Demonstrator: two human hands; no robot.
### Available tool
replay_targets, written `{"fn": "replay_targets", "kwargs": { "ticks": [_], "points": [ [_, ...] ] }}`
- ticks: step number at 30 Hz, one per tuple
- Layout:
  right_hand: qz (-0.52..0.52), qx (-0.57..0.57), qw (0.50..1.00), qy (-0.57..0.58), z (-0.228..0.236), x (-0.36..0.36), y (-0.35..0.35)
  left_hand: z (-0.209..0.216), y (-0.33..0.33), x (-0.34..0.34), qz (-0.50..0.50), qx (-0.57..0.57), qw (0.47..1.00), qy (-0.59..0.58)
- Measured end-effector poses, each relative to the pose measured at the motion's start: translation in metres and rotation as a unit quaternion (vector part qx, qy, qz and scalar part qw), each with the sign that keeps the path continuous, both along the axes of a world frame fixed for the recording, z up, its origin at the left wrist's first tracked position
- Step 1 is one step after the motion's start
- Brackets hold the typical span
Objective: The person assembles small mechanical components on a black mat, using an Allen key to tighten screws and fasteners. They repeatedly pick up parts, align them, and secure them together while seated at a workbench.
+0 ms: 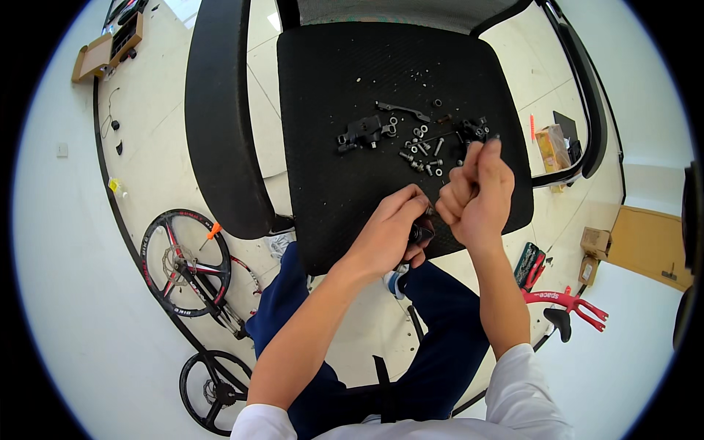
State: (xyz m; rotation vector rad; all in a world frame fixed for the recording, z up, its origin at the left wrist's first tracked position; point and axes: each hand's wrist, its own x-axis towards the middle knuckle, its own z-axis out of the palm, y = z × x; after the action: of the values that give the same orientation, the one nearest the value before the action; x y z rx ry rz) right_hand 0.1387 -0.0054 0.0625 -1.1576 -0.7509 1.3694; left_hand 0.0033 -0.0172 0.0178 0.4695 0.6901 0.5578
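My left hand (389,229) is closed around a small black part (420,234), held over the front edge of the black chair seat (330,198). Most of that part is hidden by the fingers. Just to its right, my right hand (480,194) is raised with its fingers pinched together; whatever lies at the fingertips is too small to make out. Beyond the hands, a black brake caliper-like part (362,132) lies on the seat, with a slim black bracket (403,111) beside it. Several bolts and washers (424,150) are scattered near a cluster of dark parts (475,129) by the right fingertips.
Chair armrests (220,125) rise on both sides. On the floor at left are a spoked wheel (185,262), a smaller black wheel (213,392) and an orange-handled screwdriver (213,231). A red fork-shaped frame part (565,301) and cardboard boxes (645,242) lie at right.
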Motion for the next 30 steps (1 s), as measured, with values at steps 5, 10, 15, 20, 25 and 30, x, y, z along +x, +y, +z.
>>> {"fn": "replay_targets", "kwargs": {
  "ticks": [5,10,15,20,25,30],
  "points": [
    [-0.048,-0.089,0.994,0.051,-0.004,0.010,0.003,0.009,-0.004,-0.002,-0.027,0.006,1.000,0.007],
    [-0.105,-0.136,0.984,0.051,-0.001,0.005,0.005,0.010,-0.008,-0.001,-0.024,0.205,0.966,0.156],
    [-0.131,-0.114,0.984,0.049,-0.002,0.005,0.002,0.008,-0.009,0.001,-0.011,0.287,0.939,0.190],
    [-0.102,-0.040,0.994,0.007,-0.004,0.002,-0.003,0.005,-0.011,0.003,0.013,0.234,0.957,0.169],
    [-0.069,-0.023,0.997,0.021,-0.006,0.004,-0.003,0.008,-0.011,0.005,0.009,0.247,0.948,0.203],
    [-0.106,-0.158,0.969,0.159,-0.001,0.008,0.007,0.006,-0.015,0.004,0.032,0.366,0.898,0.241]
  ]
}}
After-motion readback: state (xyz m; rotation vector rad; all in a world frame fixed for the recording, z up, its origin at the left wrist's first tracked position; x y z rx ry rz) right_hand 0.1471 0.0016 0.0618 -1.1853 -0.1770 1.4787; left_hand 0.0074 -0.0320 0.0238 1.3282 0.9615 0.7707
